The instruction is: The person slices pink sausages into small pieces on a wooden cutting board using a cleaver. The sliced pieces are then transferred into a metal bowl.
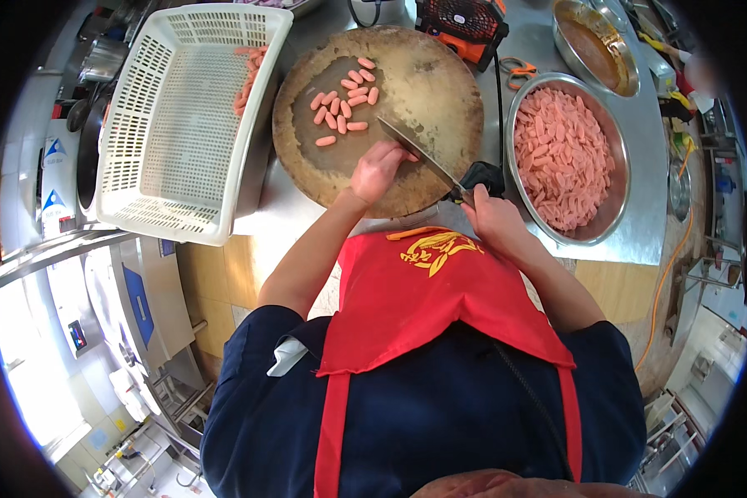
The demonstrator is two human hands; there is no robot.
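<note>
A cleaver [423, 152] is gripped by its handle in my right hand [495, 218], its blade slanting over the round wooden chopping block [436, 93]. My left hand [376, 171] is beside the blade with fingertips bent together at a small pink piece, mostly hidden by the fingers. Several small pink sausages [357, 91] lie loose on the block's darker, wet-looking part, beyond my left hand. To the right, an oval steel bowl [622, 180] holds a heap of sliced pink sausage [560, 155]. More whole sausages [249, 81] lie along the right side of a white perforated plastic basket [239, 155].
Behind the block stands an orange-and-black fan-like device [464, 28], its black cable running down between block and bowl. Orange-handled scissors [518, 70] lie near it. A steel bowl of brown sauce [591, 53] is at the back right. Black cloth [487, 177] lies by the cleaver handle.
</note>
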